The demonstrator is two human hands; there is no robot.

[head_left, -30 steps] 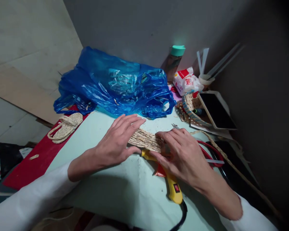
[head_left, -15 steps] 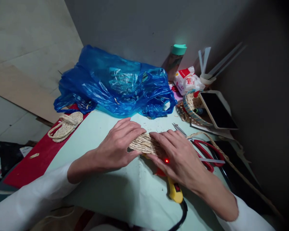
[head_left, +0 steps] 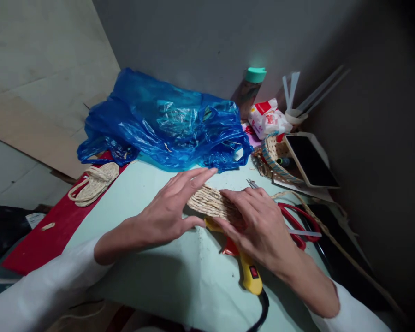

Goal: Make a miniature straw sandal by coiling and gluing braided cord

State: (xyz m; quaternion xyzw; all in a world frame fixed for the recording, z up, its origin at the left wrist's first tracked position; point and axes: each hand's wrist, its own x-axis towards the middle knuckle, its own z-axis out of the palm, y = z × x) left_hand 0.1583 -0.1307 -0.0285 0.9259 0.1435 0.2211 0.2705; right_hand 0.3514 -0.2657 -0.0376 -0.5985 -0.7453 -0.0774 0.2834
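Observation:
A flat, oblong piece of coiled straw braid (head_left: 212, 203) is held above the table by my right hand (head_left: 259, 226), fingers on top and thumb along the near edge. My left hand (head_left: 168, 207) is at the piece's left end, fingers and thumb spread apart around it without gripping. From the right side of the piece a straw cord (head_left: 311, 214) trails off over the table. Below my right hand lies a yellow glue gun (head_left: 251, 275) with a red trigger, partly hidden. Red-handled scissors (head_left: 299, 226) lie right of that hand, blades partly covered.
A large blue plastic bag (head_left: 166, 120) lies at the back. A bundle of straw cord (head_left: 95, 183) rests on the red strip (head_left: 38, 244) at left. At right are a woven basket (head_left: 276, 159), a tablet-like device (head_left: 313, 159), a bottle (head_left: 251, 90) and a tissue pack (head_left: 268, 120).
My left hand has loosened from the straw piece, its fingers lifting and the thumb parting from it. My right hand still holds the piece, now slightly tilted.

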